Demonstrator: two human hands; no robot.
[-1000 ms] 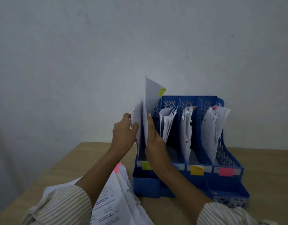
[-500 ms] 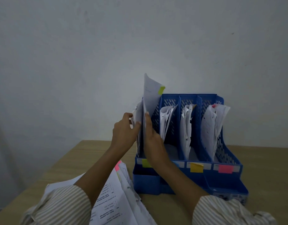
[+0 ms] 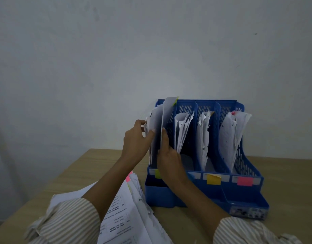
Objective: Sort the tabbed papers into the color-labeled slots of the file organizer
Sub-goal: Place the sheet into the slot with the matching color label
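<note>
A blue file organizer [image 3: 246,187] stands on the wooden table with four slots, labelled green [image 3: 157,174], a hidden colour, yellow [image 3: 213,179] and pink [image 3: 245,181]. A sheet with a green tab [image 3: 167,117] stands in the leftmost slot, its tab level with the organizer's top rim. My right hand [image 3: 169,155] holds this sheet low down. My left hand [image 3: 135,140] grips the bundle of papers [image 3: 154,120] standing in the same slot and pulls it leftward. The other three slots hold upright papers.
A loose stack of tabbed printed papers [image 3: 127,213] lies on the table [image 3: 283,173] under my left forearm, left of the organizer. A plain wall rises right behind the table. The organizer's front has low trays [image 3: 243,199].
The green-tabbed sheet has gone down into the leftmost slot; it stood well above the rim before. Both hands stayed at that slot.
</note>
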